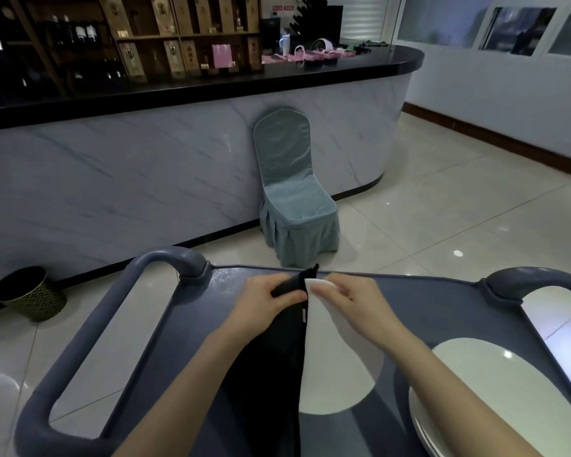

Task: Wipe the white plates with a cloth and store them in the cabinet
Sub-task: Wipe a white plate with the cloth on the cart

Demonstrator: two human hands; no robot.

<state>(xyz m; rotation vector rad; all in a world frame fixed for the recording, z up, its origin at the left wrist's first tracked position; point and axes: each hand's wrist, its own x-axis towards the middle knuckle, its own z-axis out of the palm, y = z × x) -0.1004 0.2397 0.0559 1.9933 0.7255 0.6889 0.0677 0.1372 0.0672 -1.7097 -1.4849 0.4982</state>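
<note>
Standing on edge over the grey-blue plastic surface (442, 311), a round white plate (337, 374) is pinched at its 12 o'clock rim by the right hand (353, 301). The left hand (267, 301) grips a black cloth (267, 390) against its left face. A stack of white plates (508, 390) lies at 4 o'clock.
</note>
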